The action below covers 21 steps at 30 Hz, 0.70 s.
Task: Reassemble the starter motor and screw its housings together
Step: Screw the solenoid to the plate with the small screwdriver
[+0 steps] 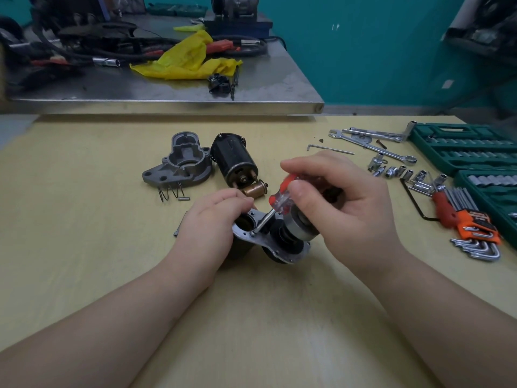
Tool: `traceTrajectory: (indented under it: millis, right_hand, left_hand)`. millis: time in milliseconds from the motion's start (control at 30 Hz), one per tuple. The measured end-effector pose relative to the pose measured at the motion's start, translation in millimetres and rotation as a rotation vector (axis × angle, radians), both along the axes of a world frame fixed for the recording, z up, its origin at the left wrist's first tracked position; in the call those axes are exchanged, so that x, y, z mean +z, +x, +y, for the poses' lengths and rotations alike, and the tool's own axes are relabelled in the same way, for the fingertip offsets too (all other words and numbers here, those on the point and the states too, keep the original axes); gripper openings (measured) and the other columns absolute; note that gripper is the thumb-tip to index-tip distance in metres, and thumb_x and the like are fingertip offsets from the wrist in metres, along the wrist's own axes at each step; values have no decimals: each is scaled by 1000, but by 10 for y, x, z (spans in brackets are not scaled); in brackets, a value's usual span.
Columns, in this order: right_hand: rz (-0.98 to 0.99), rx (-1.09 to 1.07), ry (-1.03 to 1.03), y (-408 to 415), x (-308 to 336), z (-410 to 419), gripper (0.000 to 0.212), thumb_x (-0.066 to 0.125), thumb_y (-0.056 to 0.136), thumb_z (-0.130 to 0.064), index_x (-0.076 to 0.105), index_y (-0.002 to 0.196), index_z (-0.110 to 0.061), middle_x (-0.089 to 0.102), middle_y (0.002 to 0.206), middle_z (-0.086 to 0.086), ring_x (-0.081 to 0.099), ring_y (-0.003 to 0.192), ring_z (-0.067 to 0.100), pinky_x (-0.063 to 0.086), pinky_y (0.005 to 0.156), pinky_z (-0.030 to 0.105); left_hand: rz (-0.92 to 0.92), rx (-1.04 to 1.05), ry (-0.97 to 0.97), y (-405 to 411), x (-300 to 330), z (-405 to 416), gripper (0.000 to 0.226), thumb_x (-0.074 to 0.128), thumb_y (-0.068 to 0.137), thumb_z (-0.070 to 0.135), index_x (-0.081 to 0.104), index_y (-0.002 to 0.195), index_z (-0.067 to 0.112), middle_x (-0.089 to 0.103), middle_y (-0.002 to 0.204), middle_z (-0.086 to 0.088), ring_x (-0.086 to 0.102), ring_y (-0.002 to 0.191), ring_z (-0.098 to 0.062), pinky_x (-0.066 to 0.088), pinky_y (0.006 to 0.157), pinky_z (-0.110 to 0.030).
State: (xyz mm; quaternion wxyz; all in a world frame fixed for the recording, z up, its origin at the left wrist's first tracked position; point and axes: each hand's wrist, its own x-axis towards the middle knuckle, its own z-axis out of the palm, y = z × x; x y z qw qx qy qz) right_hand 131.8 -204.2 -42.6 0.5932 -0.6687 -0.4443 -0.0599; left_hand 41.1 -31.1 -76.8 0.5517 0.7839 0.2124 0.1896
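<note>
The starter motor's centre housing (270,242) sits on the desk (84,219) directly in front of you, tilted so its silver flange faces up and slightly toward your right, which puts the screw hole on that flange in easy reach of the tool. Your left hand (212,217) wraps over the housing's left end, fingers curled down onto the rim, and that hold looks meant to stop the body turning or rolling while the screw is driven. Your right hand (335,197) has its grip closed around the red and clear handle of the screwdriver (277,200), thumb and fingers pinching it, with the shaft angled down and left so the tip meets a small screw (252,233) on the flange; whether the screw is seated or only started, you cannot tell from here. Behind the housing lie the parts not yet fitted: the black motor body (233,158) with the copper plunger (254,189) just beside its near end, the grey nose housing (179,163) to its left, and a spring (169,193) with a small pin (183,198) near that. A long bolt (180,224) rests just left of your left hand. Farther right are loose sockets (405,173), spanners (372,144), the hex key set (470,219) and the green socket case (461,147).
</note>
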Motion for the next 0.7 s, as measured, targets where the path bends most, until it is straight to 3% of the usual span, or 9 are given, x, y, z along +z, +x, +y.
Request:
traceTrajectory:
  millis: [67, 133, 233, 300, 367, 433, 500, 600, 700]
  right_hand:
    - [2, -4, 8, -5, 10, 15, 15, 75, 94, -17, 77, 108, -23, 70, 89, 5, 66, 86, 15, 54, 75, 32]
    - [17, 6, 22, -8, 14, 15, 14, 75, 97, -23, 77, 111, -25, 70, 91, 4, 65, 86, 16, 53, 73, 30]
    - [10, 35, 30, 1, 2, -13, 23, 62, 101, -16, 75, 117, -25, 74, 108, 4, 69, 101, 16, 59, 81, 40]
    - [-8, 27, 13, 13, -11, -20, 29, 61, 99, -5, 75, 119, -21, 77, 106, 5, 71, 102, 20, 59, 82, 48]
    - [-22, 16, 9, 15, -11, -7, 26, 67, 98, -5, 75, 118, -19, 75, 98, 8, 71, 95, 18, 58, 80, 41]
    - [-16, 17, 18, 4, -2, 8, 20, 75, 97, -16, 75, 116, -20, 70, 92, 10, 69, 88, 14, 55, 77, 29]
    - [-5, 24, 22, -1, -2, 9, 21, 71, 97, -26, 75, 118, -21, 69, 95, 11, 67, 90, 18, 55, 76, 32]
    - [-19, 58, 20, 5, -14, -14, 25, 62, 102, -14, 72, 123, -21, 70, 112, 8, 67, 104, 19, 58, 83, 43]
    - [-40, 43, 14, 10, -22, -23, 32, 62, 98, 0, 72, 123, -18, 74, 109, 10, 70, 99, 24, 56, 81, 50]
  left_hand:
    - [-5, 2, -31, -1, -12, 2, 25, 57, 83, 39, 65, 74, 17, 65, 80, -1, 55, 70, 4, 40, 63, -11]
    - [-8, 27, -79, 7, -9, -3, 25, 59, 80, 41, 68, 77, 17, 67, 81, 0, 61, 76, -2, 46, 74, -17]
    - [0, 47, -115, 7, 15, -20, 22, 59, 76, 40, 68, 74, 19, 67, 84, -1, 62, 83, -10, 46, 79, -32]
    - [-9, 20, -84, -4, 11, -34, 21, 57, 81, 39, 68, 76, 22, 67, 79, 2, 60, 74, 7, 47, 73, -15]
    - [-39, -8, -45, -14, -5, -44, 19, 60, 91, 36, 68, 92, 19, 65, 78, 10, 58, 65, 16, 42, 62, 0]
    - [-47, -4, -18, -9, -38, -29, 15, 63, 101, 27, 69, 98, 14, 65, 82, 8, 59, 64, 14, 41, 60, 0]
    - [-38, 0, -57, -1, -47, -15, 19, 63, 104, 23, 74, 103, 7, 70, 89, 0, 61, 72, 4, 46, 64, -6]
    - [-30, 14, -60, 13, -37, -2, 22, 62, 92, 33, 72, 81, 17, 69, 82, 4, 60, 78, -2, 43, 65, -8]
    - [-23, 31, -75, 18, -28, 4, 24, 58, 80, 38, 68, 78, 17, 68, 85, 1, 58, 75, 3, 43, 69, -14]
